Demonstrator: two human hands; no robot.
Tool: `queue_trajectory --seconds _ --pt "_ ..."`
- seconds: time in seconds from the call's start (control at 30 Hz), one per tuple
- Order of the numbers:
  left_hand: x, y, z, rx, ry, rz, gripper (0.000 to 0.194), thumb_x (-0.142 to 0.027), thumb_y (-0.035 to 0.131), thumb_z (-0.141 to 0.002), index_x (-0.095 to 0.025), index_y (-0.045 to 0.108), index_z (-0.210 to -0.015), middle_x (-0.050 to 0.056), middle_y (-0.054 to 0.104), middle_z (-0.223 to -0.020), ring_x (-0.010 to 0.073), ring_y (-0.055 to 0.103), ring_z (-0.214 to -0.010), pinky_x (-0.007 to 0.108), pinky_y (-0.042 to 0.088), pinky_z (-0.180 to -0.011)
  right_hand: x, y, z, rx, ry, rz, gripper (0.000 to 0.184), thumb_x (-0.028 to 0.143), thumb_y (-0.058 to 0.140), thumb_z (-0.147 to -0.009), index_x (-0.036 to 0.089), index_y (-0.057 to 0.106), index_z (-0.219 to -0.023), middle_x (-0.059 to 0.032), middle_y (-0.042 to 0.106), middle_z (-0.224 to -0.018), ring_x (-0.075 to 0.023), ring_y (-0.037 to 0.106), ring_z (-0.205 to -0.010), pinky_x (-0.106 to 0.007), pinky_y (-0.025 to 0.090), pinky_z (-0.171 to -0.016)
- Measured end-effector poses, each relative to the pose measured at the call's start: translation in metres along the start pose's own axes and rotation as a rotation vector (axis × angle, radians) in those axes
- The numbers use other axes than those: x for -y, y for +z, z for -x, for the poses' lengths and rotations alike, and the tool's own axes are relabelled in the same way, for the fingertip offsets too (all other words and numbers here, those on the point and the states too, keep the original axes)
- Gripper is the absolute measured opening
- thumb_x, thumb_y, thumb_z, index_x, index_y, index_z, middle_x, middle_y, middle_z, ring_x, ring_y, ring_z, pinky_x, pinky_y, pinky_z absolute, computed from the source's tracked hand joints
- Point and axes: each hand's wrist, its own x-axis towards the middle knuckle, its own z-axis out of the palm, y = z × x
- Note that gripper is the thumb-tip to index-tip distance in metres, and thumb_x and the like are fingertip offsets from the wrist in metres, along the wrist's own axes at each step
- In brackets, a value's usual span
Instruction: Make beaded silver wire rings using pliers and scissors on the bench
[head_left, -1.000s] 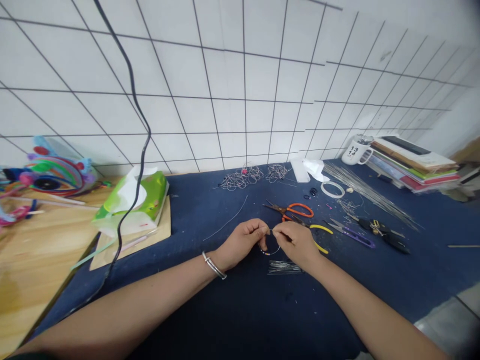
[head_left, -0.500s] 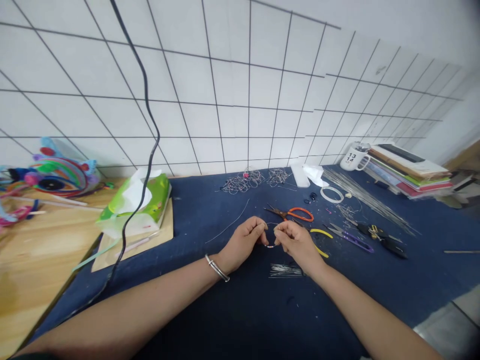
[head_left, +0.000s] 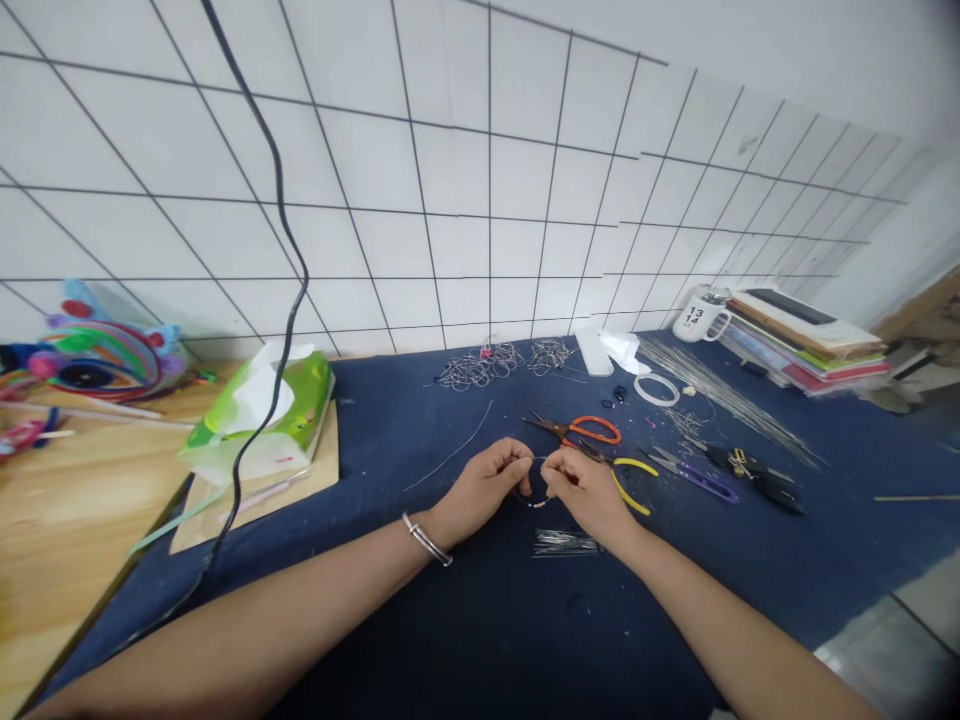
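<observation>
Between my fingertips is a thin wire loop (head_left: 535, 505) with a few small pale beads at its lower side. My left hand (head_left: 491, 485), with a silver bangle at the wrist, pinches the loop's left side. My right hand (head_left: 585, 490) pinches its right side, close to the left fingertips. The wire ends are too fine to make out. Just below the hands lies a bundle of short wires (head_left: 562, 543). Yellow-handled pliers (head_left: 634, 480) rest beside my right hand, partly behind it. Orange-handled scissors (head_left: 592, 430) lie beyond the hands.
Tangled wire loops (head_left: 480, 367) lie near the tiled wall. To the right are purple-handled snips (head_left: 697, 475), black pliers (head_left: 750, 470), a white ring (head_left: 657, 390), long straight wires (head_left: 735, 400) and a mug (head_left: 699, 315). A green tissue pack (head_left: 307, 400) sits left, crossed by a black cable (head_left: 289, 320).
The whole view has shifted slightly. The beaded part of the loop hangs a little lower below my fingers, and my fingertips have come closer together. Both hands keep their pinch.
</observation>
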Motion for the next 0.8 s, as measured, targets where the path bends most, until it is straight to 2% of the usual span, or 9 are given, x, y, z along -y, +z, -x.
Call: queue_trajectory --seconds 0.17,0.33,0.5,0.8 --pt "0.0024 -0.0012 -0.0002 0.022 0.034 -0.076 0.024 -0.034 0.040 -0.085 -0.015 0.055 -0.086 -0.001 0.055 -0.065 0.0101 0.050 -0.063 0.023 0.038 -0.065 0.0000 0.0019 0.0028 -0.050 -0.078 0.194 0.012 0.028 0.048 -0.080 0.020 0.056 -0.085 0.0038 0.054 -0.059 -0.0096 0.048 -0.052 -0.021 0.036 -0.052" --pt "0.0011 -0.0001 0.0002 0.015 0.047 -0.131 0.024 -0.033 0.039 -0.085 -0.016 0.055 -0.083 -0.001 0.055 -0.065 0.0102 0.050 -0.063 0.023 0.039 -0.066 0.0049 -0.0010 0.0024 -0.073 -0.172 0.337 0.010 0.024 0.047 -0.080 0.021 0.057 -0.082 0.0015 0.057 -0.065 -0.0119 0.052 -0.061 -0.023 0.038 -0.059" --pt "-0.0025 -0.0005 0.0015 0.000 0.054 -0.162 0.024 -0.032 0.038 -0.085 -0.016 0.055 -0.079 -0.001 0.055 -0.064 0.0102 0.050 -0.062 0.023 0.039 -0.066 0.0006 -0.0007 0.0017 -0.062 -0.271 0.413 0.015 0.020 0.044 -0.082 0.020 0.059 -0.084 -0.0026 0.061 -0.075 -0.0143 0.055 -0.072 -0.026 0.041 -0.069" --pt "0.0005 0.0027 0.0049 -0.076 0.053 -0.207 0.022 -0.027 0.038 -0.085 -0.016 0.054 -0.076 -0.002 0.054 -0.063 0.0100 0.048 -0.061 0.022 0.038 -0.062 -0.0027 0.0012 0.0025 -0.015 -0.323 0.494 0.020 0.018 0.040 -0.084 0.020 0.060 -0.083 -0.0038 0.060 -0.074 -0.0144 0.055 -0.073 -0.026 0.041 -0.070"
